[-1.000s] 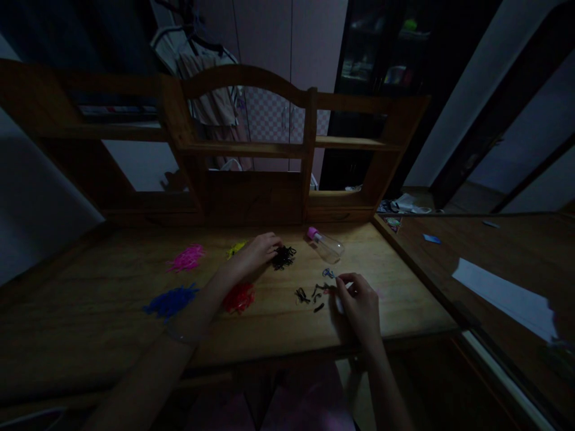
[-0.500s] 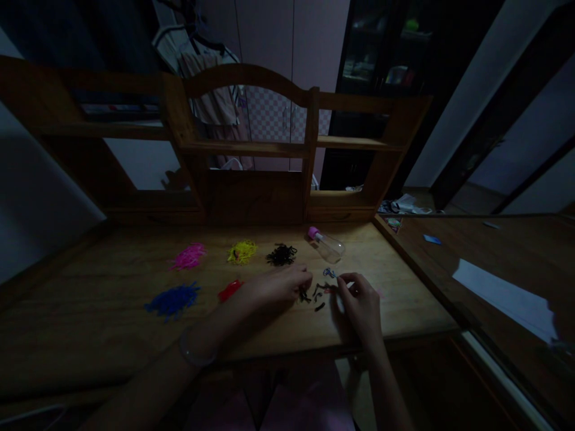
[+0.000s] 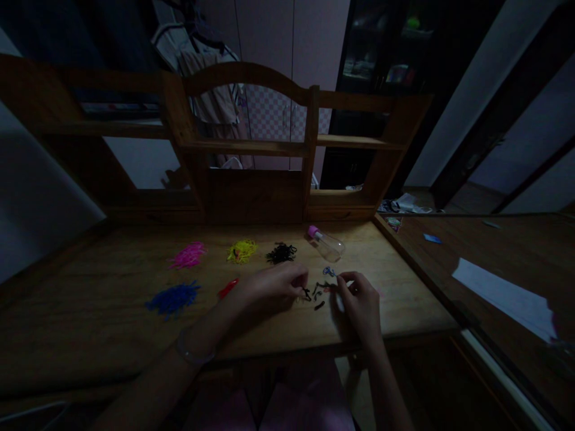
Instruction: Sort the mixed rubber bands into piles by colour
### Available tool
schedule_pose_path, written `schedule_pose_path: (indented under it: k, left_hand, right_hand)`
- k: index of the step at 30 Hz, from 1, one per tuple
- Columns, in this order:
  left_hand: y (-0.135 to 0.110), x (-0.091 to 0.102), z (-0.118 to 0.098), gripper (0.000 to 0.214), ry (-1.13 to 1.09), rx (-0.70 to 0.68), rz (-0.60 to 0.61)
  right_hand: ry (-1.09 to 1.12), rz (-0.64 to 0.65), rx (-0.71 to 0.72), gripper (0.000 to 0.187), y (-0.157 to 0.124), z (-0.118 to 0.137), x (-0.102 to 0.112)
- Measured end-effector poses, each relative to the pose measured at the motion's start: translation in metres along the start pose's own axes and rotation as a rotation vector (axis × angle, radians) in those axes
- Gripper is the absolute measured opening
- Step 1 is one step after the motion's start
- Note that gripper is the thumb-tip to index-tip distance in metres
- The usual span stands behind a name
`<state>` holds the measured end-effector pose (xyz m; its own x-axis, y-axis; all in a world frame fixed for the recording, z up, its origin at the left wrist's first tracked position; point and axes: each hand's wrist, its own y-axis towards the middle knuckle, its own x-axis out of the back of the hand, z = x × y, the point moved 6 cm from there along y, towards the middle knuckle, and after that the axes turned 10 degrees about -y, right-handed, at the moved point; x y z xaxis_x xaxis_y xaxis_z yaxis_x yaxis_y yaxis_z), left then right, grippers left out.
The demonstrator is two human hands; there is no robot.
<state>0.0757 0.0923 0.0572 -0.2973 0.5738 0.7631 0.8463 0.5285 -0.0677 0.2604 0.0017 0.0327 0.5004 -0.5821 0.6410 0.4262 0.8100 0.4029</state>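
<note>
My left hand (image 3: 281, 284) is bent down over the desk with its fingertips pinched together. Black bands (image 3: 307, 294) lie right at those fingertips; whether one is held is too dark to tell. To the right, my right hand (image 3: 360, 299) rests with thumb and forefinger pressed together, any held thing too small to make out. Between the hands lie several loose dark bands (image 3: 318, 306), with a little red among them. A small blue band cluster (image 3: 329, 272) is just beyond my right fingertips. Behind it a clear bulb-shaped bottle (image 3: 330, 246) with a pink cap lies on its side.
Sorted piles of small stringy bands sit on the wooden desk (image 3: 112, 269): pink (image 3: 188, 255), yellow (image 3: 242, 251), black (image 3: 281, 252), blue (image 3: 173, 299) and red (image 3: 228, 288), the red partly behind my left arm. A wooden shelf (image 3: 251, 146) rises behind. White paper (image 3: 505, 297) lies right.
My left hand has shifted slightly up and to the left, uncovering more of the black bands at its fingertips. My right hand has barely moved.
</note>
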Motion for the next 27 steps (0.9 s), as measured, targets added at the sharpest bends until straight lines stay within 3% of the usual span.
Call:
schedule_pose_path:
  k: [13,27]
  left_hand:
    - [0.002,0.016,-0.012,0.013,-0.001,0.023,-0.008]
    - [-0.003,0.001,-0.018,0.015,0.098,0.084,-0.03]
  right_hand:
    - [0.007,0.016,-0.007,0.022,0.0,0.003,0.001]
    - [0.008,0.008,0.005,0.023,0.0,0.002,0.0]
